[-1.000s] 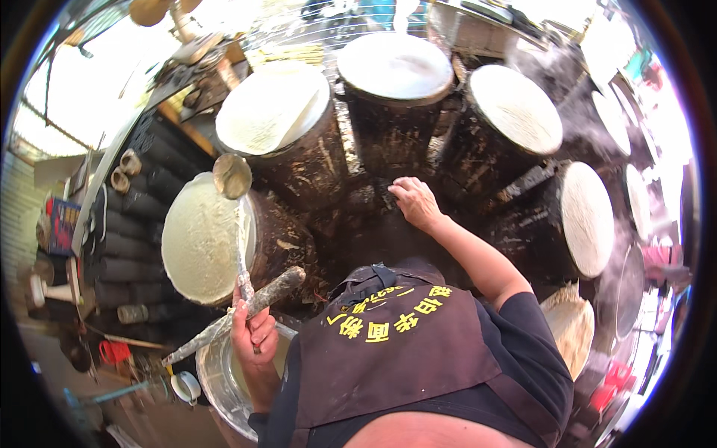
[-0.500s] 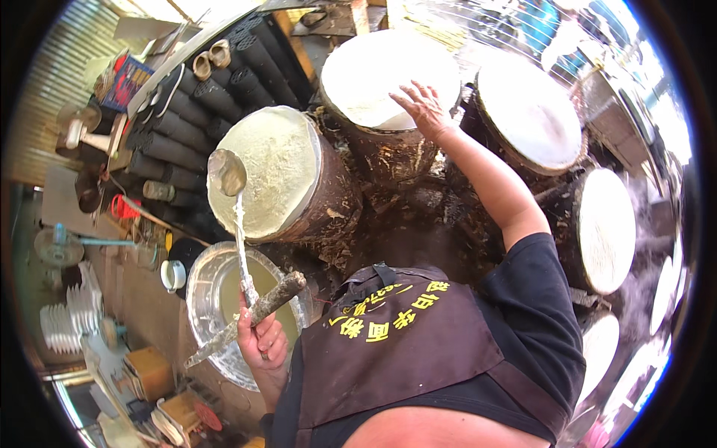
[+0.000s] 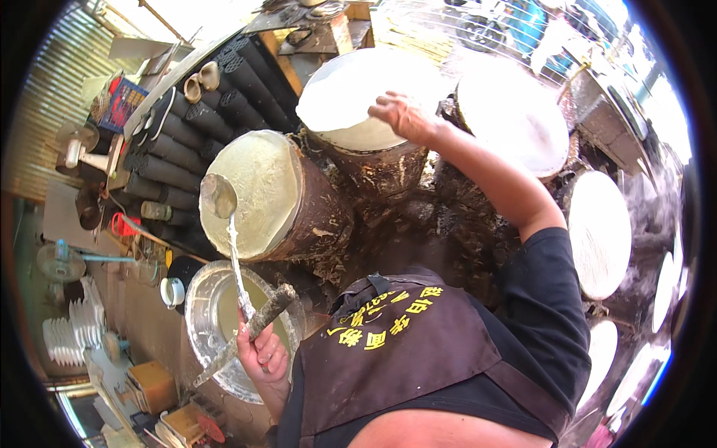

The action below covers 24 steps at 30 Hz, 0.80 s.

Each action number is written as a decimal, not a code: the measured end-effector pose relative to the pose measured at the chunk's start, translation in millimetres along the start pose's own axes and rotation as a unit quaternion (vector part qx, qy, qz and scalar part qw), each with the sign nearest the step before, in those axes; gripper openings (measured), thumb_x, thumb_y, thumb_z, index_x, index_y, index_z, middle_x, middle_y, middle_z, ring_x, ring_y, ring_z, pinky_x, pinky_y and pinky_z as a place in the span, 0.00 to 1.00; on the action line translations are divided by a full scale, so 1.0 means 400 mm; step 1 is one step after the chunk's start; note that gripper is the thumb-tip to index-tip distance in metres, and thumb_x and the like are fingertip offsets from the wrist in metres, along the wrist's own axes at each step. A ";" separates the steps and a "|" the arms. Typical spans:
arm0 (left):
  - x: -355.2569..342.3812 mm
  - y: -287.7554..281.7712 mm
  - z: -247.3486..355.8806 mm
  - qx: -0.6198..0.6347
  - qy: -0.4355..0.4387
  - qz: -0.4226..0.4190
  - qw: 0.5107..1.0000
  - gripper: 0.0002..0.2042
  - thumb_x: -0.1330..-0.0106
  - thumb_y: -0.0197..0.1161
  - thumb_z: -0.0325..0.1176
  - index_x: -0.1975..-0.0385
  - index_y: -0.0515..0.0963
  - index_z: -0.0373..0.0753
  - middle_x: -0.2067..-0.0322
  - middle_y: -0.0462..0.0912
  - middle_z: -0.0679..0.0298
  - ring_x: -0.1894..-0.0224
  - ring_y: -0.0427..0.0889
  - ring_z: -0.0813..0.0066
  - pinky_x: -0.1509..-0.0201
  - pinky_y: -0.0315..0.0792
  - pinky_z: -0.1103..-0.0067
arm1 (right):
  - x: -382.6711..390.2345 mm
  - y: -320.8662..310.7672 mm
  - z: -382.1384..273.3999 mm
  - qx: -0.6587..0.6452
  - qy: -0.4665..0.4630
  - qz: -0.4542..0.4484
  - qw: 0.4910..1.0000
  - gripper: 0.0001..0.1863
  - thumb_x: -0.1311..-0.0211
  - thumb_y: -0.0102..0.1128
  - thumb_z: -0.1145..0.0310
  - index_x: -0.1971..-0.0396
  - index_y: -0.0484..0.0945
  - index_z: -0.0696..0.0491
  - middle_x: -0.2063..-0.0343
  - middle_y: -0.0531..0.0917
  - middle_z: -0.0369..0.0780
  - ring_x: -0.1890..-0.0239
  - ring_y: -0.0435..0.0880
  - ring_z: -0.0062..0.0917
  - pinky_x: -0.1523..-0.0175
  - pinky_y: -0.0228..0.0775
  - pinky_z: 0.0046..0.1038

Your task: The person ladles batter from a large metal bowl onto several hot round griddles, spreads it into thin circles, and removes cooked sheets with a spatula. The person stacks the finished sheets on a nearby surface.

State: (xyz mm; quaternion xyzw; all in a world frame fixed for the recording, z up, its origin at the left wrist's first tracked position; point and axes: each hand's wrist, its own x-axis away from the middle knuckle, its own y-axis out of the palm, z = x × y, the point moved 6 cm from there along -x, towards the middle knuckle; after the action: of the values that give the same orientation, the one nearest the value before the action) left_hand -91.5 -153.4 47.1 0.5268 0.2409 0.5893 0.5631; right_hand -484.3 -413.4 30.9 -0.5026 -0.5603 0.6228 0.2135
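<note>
My left hand (image 3: 261, 351) is closed around a batter-caked ladle (image 3: 220, 196) and a thick rough stick (image 3: 270, 310), which cross above a plastic tub of pale liquid (image 3: 199, 317). The ladle's round bowl is over the cream-coated top of a dark, stained drum (image 3: 261, 187). My right hand (image 3: 399, 116) is over the white top of the drum behind it (image 3: 343, 82), with its fingers bent together near that surface; whether they pinch the coating is hidden.
More white-topped drums (image 3: 508, 119) curve round to the right (image 3: 597, 231), with steam at the far right. Dark cylindrical briquettes (image 3: 179, 142) with shoes on them are stacked at the left. A fan (image 3: 60, 261), white stacked pieces (image 3: 63, 336) and wooden boxes (image 3: 153, 384) stand at lower left.
The view has turned leftward. My right hand has moved from low between the drums to a drum top, and its spread fingers have since bent together. My left hand keeps its hold.
</note>
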 end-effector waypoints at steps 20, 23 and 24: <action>-0.040 -0.061 0.057 -0.192 -0.422 -0.126 0.877 0.10 0.26 0.44 0.42 0.56 0.62 0.44 0.80 0.60 0.69 0.88 0.58 0.86 0.94 0.58 0.88 | 1.074 0.085 -0.789 0.067 0.607 0.060 0.790 0.08 0.47 0.51 0.74 0.68 0.76 0.48 0.71 0.79 0.39 0.61 0.80 0.34 0.60 0.73 0.36; -0.023 -0.055 0.046 -0.250 -0.474 -0.154 0.830 0.16 0.27 0.46 0.44 0.72 0.65 0.38 0.81 0.60 0.70 0.90 0.56 0.86 0.95 0.58 0.87 | 1.227 0.014 -0.932 0.118 0.685 0.068 0.716 0.07 0.48 0.51 0.73 0.70 0.76 0.46 0.72 0.79 0.39 0.64 0.80 0.36 0.60 0.73 0.36; -0.032 -0.066 0.044 -0.262 -0.491 -0.179 0.811 0.15 0.27 0.46 0.43 0.70 0.66 0.39 0.81 0.60 0.70 0.91 0.56 0.86 0.95 0.58 0.87 | 1.276 -0.032 -0.985 0.143 0.701 0.100 0.691 0.07 0.48 0.51 0.73 0.71 0.77 0.46 0.72 0.80 0.39 0.64 0.80 0.36 0.60 0.73 0.35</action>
State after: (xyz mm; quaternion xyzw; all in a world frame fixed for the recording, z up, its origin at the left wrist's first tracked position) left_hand -67.6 -164.1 25.3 0.5263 -0.1416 0.1817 0.8185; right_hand -353.3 203.8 -102.3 -0.8097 -0.0984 0.1798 0.5500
